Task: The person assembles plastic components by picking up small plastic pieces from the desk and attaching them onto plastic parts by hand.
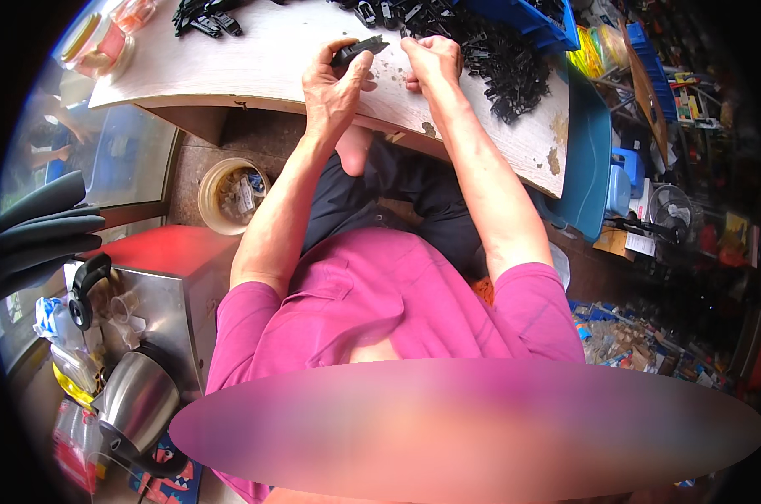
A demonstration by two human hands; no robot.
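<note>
Over the pale tabletop (254, 59), left hand (334, 88) pinches a black clip (359, 49); right hand (433, 60) curls beside it.

A black plastic clip (359, 50) over a pale wood-grain tabletop (254, 59), black clips (502, 63) heaped beside a blue crate (531, 21); magenta shirt (372, 302), red cabinet top (162, 248), teal chair (586, 160).

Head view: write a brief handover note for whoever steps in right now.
Left hand: grip shut on a black plastic part, held just above the table.
Right hand: curled beside it at the table edge; what it holds cannot be told.
Loose pile of black parts lies right of the hands, a smaller group at far left.
Done: unclear. Left: the big pile.
</note>
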